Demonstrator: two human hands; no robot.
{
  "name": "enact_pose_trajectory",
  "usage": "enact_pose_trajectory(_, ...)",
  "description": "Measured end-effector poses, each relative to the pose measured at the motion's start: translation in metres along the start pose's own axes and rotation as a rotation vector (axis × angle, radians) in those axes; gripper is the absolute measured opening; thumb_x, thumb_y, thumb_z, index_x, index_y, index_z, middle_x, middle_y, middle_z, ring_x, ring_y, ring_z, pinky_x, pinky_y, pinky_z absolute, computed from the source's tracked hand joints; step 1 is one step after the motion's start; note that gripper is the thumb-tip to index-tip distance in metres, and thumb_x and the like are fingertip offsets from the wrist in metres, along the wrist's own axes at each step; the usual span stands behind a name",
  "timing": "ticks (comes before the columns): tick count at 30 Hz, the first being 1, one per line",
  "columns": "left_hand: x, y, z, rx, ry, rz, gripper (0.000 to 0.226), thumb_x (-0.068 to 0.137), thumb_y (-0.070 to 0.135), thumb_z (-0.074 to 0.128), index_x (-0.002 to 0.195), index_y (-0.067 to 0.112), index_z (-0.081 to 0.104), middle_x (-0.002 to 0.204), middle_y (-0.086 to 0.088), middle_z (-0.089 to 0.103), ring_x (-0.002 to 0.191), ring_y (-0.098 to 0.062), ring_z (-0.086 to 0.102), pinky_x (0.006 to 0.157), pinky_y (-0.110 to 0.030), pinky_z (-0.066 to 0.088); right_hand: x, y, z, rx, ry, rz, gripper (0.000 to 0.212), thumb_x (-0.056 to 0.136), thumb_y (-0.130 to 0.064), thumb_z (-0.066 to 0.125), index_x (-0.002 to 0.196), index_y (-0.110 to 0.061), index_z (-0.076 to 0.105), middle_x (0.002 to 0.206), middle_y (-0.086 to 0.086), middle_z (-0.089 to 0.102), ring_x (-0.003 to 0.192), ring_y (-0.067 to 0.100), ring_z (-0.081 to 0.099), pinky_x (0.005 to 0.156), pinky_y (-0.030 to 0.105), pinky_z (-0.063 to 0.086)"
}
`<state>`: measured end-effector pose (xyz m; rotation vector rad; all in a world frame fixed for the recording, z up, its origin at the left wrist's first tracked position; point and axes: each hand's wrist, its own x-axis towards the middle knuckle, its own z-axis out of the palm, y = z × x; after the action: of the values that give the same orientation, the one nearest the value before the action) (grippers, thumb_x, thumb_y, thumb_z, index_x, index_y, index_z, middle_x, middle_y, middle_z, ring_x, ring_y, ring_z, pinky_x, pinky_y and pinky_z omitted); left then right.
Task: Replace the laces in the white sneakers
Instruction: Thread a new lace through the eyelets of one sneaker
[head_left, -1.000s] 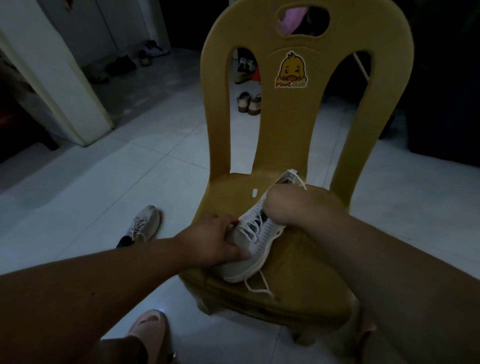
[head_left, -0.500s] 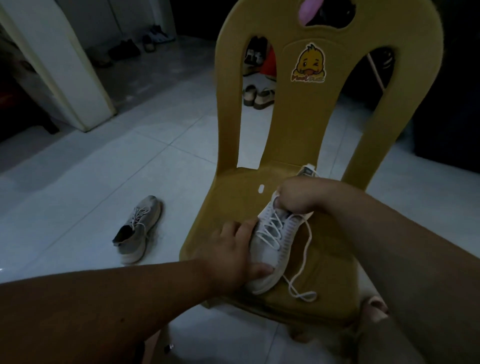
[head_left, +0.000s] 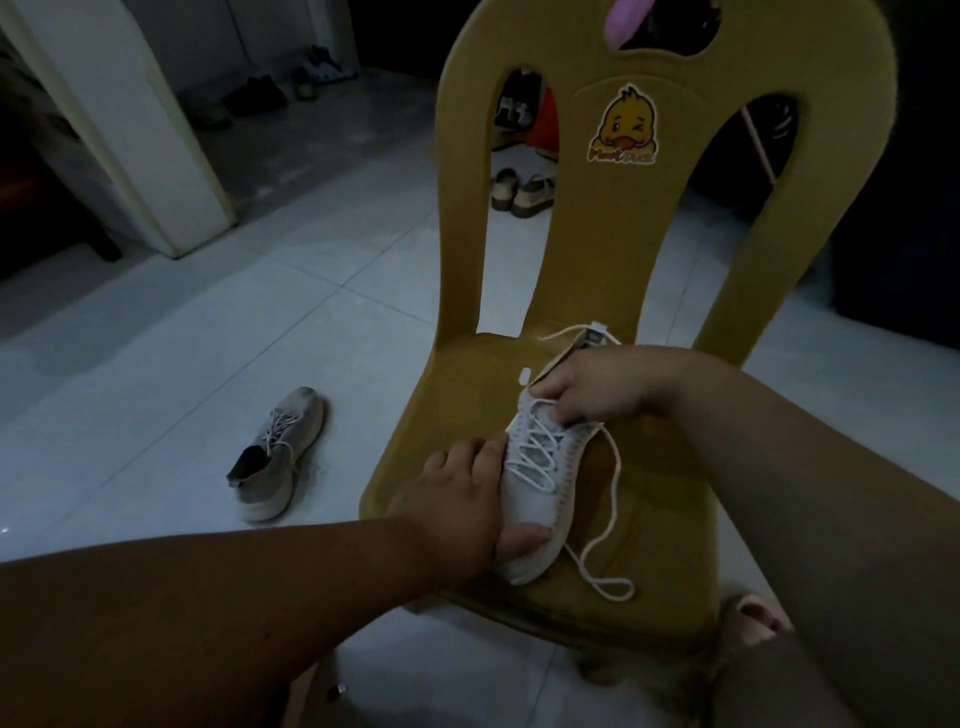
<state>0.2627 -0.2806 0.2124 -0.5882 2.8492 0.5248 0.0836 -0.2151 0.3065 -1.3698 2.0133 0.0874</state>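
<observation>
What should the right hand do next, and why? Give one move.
Probably pull the lace out of the top eyelets. The right hand pinches there, the left hand pins the sneaker on the chair, and one lace end already hangs slack.

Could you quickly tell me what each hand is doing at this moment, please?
Left hand: closed around the toe end of the white sneaker on the chair.
Right hand: fingers pinched at its top laces; exact hold cannot be told.
</observation>
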Motion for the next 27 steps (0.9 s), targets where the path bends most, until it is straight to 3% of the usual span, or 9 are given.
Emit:
enact_pose_trajectory(3,0.001,0.0,0.002,-0.05,0.009,0.061,0.104,0.076,0.077,0.045,0.149,0.028,-0.01,0.156,0.004,0.009,0.139,-0.023,0.021,0.113,-0.04,0.025,0.001,0.0,0.002,-0.056,0.034,-0.016,0.041,0.093,-0.016,0.053,0.133,-0.027,0.053,0.134,-0.003,0.054,0.115,0.018,0.051,0.096,0.03,0.041)
enact_pose_trajectory(6,0.002,0.0,0.006,-0.059,0.008,0.13,0.109,0.077,0.076,0.045,0.146,0.026,-0.023,0.159,0.005,-0.008,0.144,-0.019,0.009,0.118,-0.039,0.015,0.005,0.002,0.006,0.078,0.174,0.001,0.039,0.09,-0.016,0.061,0.129,-0.022,0.055,0.129,-0.001,0.057,0.114,0.017,0.054,0.094,0.029,0.045)
enact_pose_trajectory(12,0.003,0.003,0.012,-0.108,0.068,0.095,0.114,0.077,0.07,0.052,0.146,0.022,-0.024,0.159,0.004,-0.005,0.144,-0.016,0.007,0.118,-0.036,0.012,0.013,0.005,0.011,0.478,0.35,0.083,0.024,0.084,-0.014,0.069,0.1,-0.026,0.054,0.102,-0.005,0.057,0.091,0.012,0.055,0.071,0.024,0.045)
enact_pose_trajectory(15,0.001,0.004,0.013,-0.08,0.084,0.08,0.113,0.078,0.069,0.052,0.146,0.02,-0.024,0.159,0.002,-0.003,0.144,-0.018,0.007,0.117,-0.035,0.012,0.017,0.003,0.014,0.645,0.402,0.153,0.028,0.083,-0.011,0.07,0.105,-0.024,0.059,0.1,-0.004,0.059,0.089,0.011,0.056,0.067,0.023,0.046)
enact_pose_trajectory(21,0.003,0.005,0.008,-0.13,0.041,0.069,0.113,0.077,0.067,0.057,0.148,0.021,-0.019,0.159,0.002,-0.001,0.144,-0.019,0.009,0.116,-0.034,0.012,0.005,0.001,0.009,0.214,0.242,0.041,0.051,0.088,-0.022,0.064,0.135,-0.023,0.045,0.134,-0.002,0.052,0.117,0.017,0.051,0.095,0.031,0.047)
enact_pose_trajectory(24,0.004,0.003,0.01,-0.157,0.028,0.055,0.114,0.076,0.069,0.056,0.148,0.022,-0.019,0.159,0.003,-0.003,0.145,-0.017,0.007,0.117,-0.033,0.01,0.01,0.0,0.014,0.167,0.279,0.041,0.053,0.088,-0.015,0.062,0.137,-0.024,0.044,0.136,-0.002,0.052,0.119,0.017,0.05,0.087,0.024,0.043)
enact_pose_trajectory(27,0.003,0.002,0.012,-0.155,0.039,0.035,0.114,0.077,0.069,0.055,0.148,0.021,-0.02,0.159,0.003,-0.007,0.145,-0.016,0.004,0.116,-0.032,0.007,0.016,-0.002,0.016,0.361,0.395,0.071,0.05,0.085,-0.008,0.063,0.13,-0.024,0.049,0.129,-0.002,0.055,0.11,0.014,0.052,0.078,0.023,0.044)
